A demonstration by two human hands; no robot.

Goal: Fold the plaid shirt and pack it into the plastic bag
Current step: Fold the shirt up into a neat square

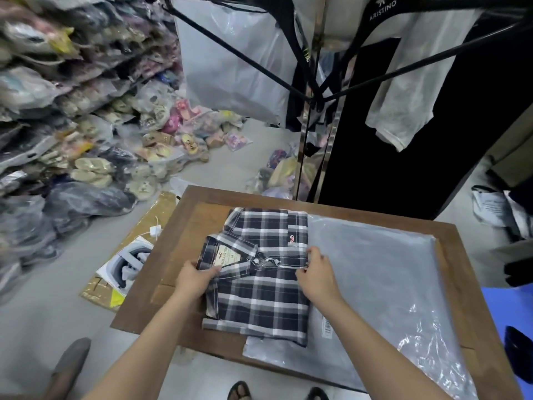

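Note:
The plaid shirt [259,290], black, grey and white, lies folded into a rectangle on the wooden table [184,226], collar and label to the left. My left hand [194,280] grips the collar end at the shirt's left edge. My right hand [317,269] pinches the shirt's right edge, where it meets the plastic bag [375,284]. That clear bag lies flat on the right half of the table, its left edge tucked under the shirt.
A clothes rack [314,96] with hanging garments stands just beyond the table. Bagged goods are piled on the floor at left [72,140]. A flattened cardboard box [129,255] lies beside the table's left edge. A blue item [513,307] sits at right.

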